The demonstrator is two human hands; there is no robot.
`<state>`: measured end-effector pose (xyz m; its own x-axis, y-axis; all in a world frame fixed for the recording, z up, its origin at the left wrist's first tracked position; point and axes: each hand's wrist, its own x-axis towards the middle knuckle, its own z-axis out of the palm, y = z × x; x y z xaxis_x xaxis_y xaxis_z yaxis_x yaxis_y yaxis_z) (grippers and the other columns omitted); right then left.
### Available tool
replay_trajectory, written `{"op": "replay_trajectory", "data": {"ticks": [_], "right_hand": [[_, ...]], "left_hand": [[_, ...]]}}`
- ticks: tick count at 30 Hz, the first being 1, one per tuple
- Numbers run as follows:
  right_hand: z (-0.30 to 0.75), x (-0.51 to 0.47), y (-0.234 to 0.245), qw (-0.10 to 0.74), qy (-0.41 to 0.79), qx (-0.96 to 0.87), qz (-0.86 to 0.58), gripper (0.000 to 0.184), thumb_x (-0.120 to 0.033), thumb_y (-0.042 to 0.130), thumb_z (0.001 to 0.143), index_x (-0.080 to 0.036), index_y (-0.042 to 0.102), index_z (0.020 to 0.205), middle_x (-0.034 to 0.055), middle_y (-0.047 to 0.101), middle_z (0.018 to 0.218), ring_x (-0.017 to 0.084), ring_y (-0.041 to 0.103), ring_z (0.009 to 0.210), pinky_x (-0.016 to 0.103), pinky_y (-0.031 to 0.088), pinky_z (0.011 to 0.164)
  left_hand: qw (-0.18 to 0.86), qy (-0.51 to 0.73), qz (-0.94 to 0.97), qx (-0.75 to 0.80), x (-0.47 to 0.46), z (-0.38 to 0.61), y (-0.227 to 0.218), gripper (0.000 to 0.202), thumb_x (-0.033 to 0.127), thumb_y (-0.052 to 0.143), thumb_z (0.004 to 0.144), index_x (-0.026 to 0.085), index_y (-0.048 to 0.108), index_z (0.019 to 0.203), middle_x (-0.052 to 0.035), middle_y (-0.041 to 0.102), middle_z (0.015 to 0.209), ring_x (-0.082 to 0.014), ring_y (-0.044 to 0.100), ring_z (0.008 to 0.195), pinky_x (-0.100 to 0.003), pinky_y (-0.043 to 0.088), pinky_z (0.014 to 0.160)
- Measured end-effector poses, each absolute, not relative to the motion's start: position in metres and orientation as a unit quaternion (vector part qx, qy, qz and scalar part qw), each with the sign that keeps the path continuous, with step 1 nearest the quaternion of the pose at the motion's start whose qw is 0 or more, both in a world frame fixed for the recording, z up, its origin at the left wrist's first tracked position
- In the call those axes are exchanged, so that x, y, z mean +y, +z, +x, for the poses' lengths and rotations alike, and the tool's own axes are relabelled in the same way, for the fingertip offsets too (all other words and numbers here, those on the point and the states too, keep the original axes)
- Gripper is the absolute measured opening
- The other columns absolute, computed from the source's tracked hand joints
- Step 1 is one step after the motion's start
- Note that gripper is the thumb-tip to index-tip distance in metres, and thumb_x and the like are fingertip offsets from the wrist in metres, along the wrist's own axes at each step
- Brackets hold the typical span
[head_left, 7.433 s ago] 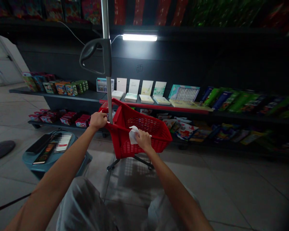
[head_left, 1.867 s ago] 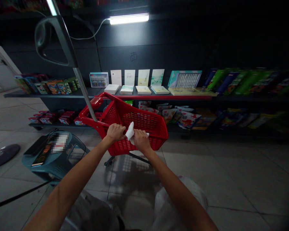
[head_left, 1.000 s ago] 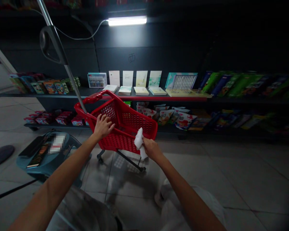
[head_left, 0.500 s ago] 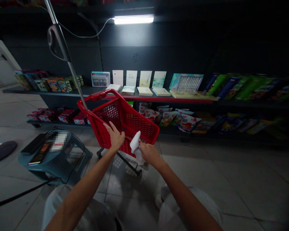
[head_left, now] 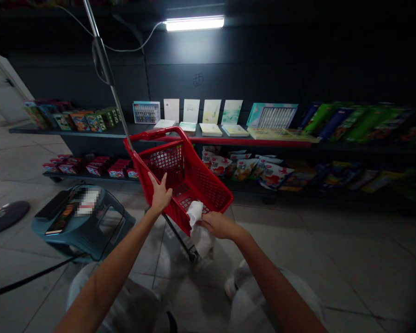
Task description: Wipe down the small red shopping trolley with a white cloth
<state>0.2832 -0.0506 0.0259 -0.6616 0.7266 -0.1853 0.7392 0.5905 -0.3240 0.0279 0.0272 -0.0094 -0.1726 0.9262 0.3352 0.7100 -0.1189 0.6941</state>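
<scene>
A red plastic shopping trolley [head_left: 190, 178] stands tilted on the tiled floor in front of me, its long metal pull handle [head_left: 104, 69] rising to the upper left. My left hand [head_left: 160, 193] rests on the basket's near rim with the fingers stretched over it. My right hand [head_left: 217, 225] is closed on a crumpled white cloth [head_left: 195, 213] and presses it against the lower near corner of the basket's outer wall. The basket's inside looks bare.
A teal plastic stool [head_left: 85, 222] with a phone and a card on top sits at my left. Dark shelves [head_left: 229, 136] with notebooks, boxes and packets run along the wall under a strip light [head_left: 195, 23]. A black cable [head_left: 21, 281] crosses the floor at left.
The trolley has been turned and tipped, its handle swinging to the right. My left hand moved from gripping the rim to lying on its side. My right hand carried the cloth down to the lower corner.
</scene>
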Motion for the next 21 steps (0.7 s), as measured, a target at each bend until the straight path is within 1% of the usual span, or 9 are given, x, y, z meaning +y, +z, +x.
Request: {"op": "replay_trajectory", "data": {"ticks": [2, 4, 5, 7, 12, 15, 17, 19, 21], "right_hand": [[0.283, -0.051, 0.026, 0.026, -0.205, 0.895, 0.395, 0.039, -0.033, 0.040, 0.105, -0.016, 0.074, 0.109, 0.0142, 0.075, 0.110, 0.024, 0.070, 0.101, 0.027, 0.045, 0.083], [0.283, -0.050, 0.027, 0.037, -0.223, 0.895, 0.384, 0.040, -0.037, 0.040, 0.105, -0.016, 0.074, 0.107, 0.0138, 0.075, 0.108, 0.024, 0.070, 0.097, 0.026, 0.045, 0.080], [0.283, -0.049, 0.028, 0.043, -0.232, 0.894, 0.382, 0.041, -0.039, 0.040, 0.105, -0.016, 0.075, 0.106, 0.0138, 0.075, 0.106, 0.023, 0.070, 0.095, 0.026, 0.045, 0.078], [0.286, -0.045, 0.029, 0.056, -0.247, 0.891, 0.378, 0.043, -0.040, 0.040, 0.105, -0.015, 0.075, 0.104, 0.0138, 0.075, 0.102, 0.022, 0.069, 0.090, 0.026, 0.044, 0.074], [0.299, -0.029, 0.018, 0.065, -0.322, 0.873, 0.360, 0.043, -0.038, 0.040, 0.104, -0.012, 0.074, 0.105, 0.0119, 0.075, 0.099, 0.019, 0.066, 0.085, 0.023, 0.043, 0.070], [0.304, -0.023, 0.004, 0.083, -0.351, 0.851, 0.383, 0.041, -0.037, 0.044, 0.101, -0.011, 0.076, 0.099, 0.0110, 0.074, 0.094, 0.018, 0.063, 0.080, 0.022, 0.043, 0.066], [0.306, -0.021, -0.005, 0.091, -0.367, 0.836, 0.398, 0.039, -0.034, 0.046, 0.100, -0.010, 0.076, 0.094, 0.0109, 0.074, 0.091, 0.016, 0.060, 0.075, 0.022, 0.042, 0.064], [0.306, -0.020, -0.010, 0.089, -0.397, 0.826, 0.391, 0.035, -0.031, 0.049, 0.098, -0.010, 0.076, 0.094, 0.0102, 0.074, 0.093, 0.015, 0.059, 0.075, 0.021, 0.042, 0.064], [0.306, -0.020, -0.013, 0.096, -0.421, 0.824, 0.368, 0.029, -0.026, 0.052, 0.094, -0.009, 0.076, 0.094, 0.0088, 0.074, 0.093, 0.014, 0.059, 0.074, 0.020, 0.042, 0.064]], "left_hand": [[0.151, 0.411, 0.640, 0.631, 0.027, 0.023, -0.009, 0.076, 0.017, 0.056, 0.085, 0.025, 0.036, 0.158, 0.0016, -0.043, 0.160, -0.0298, 0.031, 0.152, -0.034, 0.037, 0.119], [0.159, 0.413, 0.656, 0.611, 0.028, 0.020, -0.009, 0.076, 0.015, 0.055, 0.084, 0.024, 0.037, 0.157, 0.0032, -0.044, 0.160, -0.0305, 0.014, 0.157, -0.034, 0.032, 0.122], [0.160, 0.412, 0.664, 0.603, 0.029, 0.020, -0.009, 0.076, 0.014, 0.055, 0.084, 0.023, 0.038, 0.157, 0.0033, -0.043, 0.160, -0.0308, 0.009, 0.157, -0.034, 0.029, 0.124], [0.161, 0.406, 0.677, 0.592, 0.030, 0.020, -0.010, 0.076, 0.013, 0.055, 0.083, 0.023, 0.039, 0.156, 0.0030, -0.041, 0.161, -0.0312, 0.005, 0.158, -0.037, 0.026, 0.125], [0.164, 0.390, 0.706, 0.568, 0.034, 0.027, -0.011, 0.072, 0.012, 0.054, 0.083, 0.021, 0.044, 0.153, 0.0021, -0.037, 0.164, -0.0299, 0.004, 0.158, -0.038, 0.021, 0.127], [0.164, 0.388, 0.718, 0.554, 0.036, 0.033, -0.010, 0.069, 0.012, 0.051, 0.084, 0.021, 0.047, 0.152, 0.0027, -0.029, 0.167, -0.0289, 0.005, 0.158, -0.038, 0.021, 0.127], [0.165, 0.376, 0.725, 0.553, 0.036, 0.036, -0.008, 0.067, 0.014, 0.051, 0.084, 0.022, 0.049, 0.150, 0.0025, -0.019, 0.170, -0.0290, 0.013, 0.157, -0.039, 0.026, 0.126], [0.167, 0.350, 0.729, 0.564, 0.036, 0.039, -0.004, 0.063, 0.016, 0.051, 0.084, 0.024, 0.054, 0.146, 0.0018, -0.009, 0.172, -0.0302, 0.025, 0.154, -0.041, 0.034, 0.122], [0.166, 0.317, 0.727, 0.586, 0.035, 0.041, 0.000, 0.057, 0.020, 0.051, 0.085, 0.027, 0.058, 0.142, 0.0022, -0.004, 0.172, -0.0309, 0.039, 0.148, -0.044, 0.042, 0.117]]}}
